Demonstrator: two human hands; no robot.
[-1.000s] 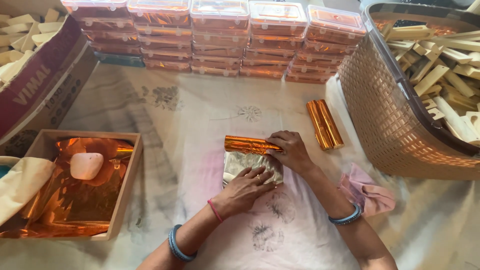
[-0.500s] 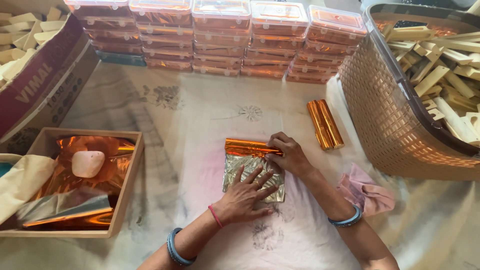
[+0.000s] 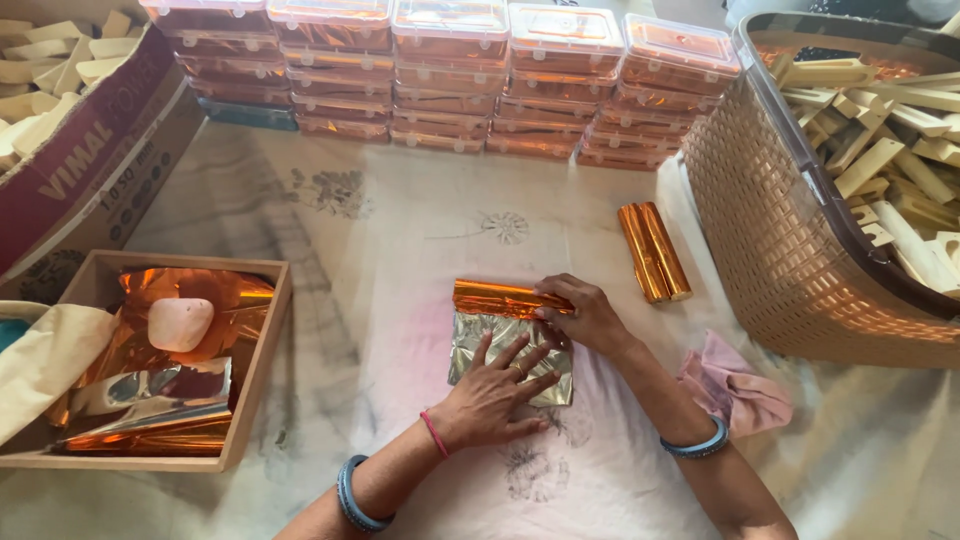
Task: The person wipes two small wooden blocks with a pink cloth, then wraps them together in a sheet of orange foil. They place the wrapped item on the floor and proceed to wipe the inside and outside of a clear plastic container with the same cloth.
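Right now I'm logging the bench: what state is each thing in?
Orange foil sheet: half rolled, silver side up.
Left hand: flat on the sheet.
Right hand: gripping the roll's end.
Two foil-wrapped sticks: fully wrapped, lying together.
Clear plastic boxes: lidded, stacked.
Tan woven basket: open, holding bare sticks.

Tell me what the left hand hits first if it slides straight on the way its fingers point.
Probably the right hand on the orange foil roll: the left hand lies flat on the silver foil sheet, fingers aimed there.

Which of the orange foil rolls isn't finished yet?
The orange roll under the hands, still joined to a flat foil sheet beneath the left hand. The two finished rolls lie apart near the basket, fully wrapped.
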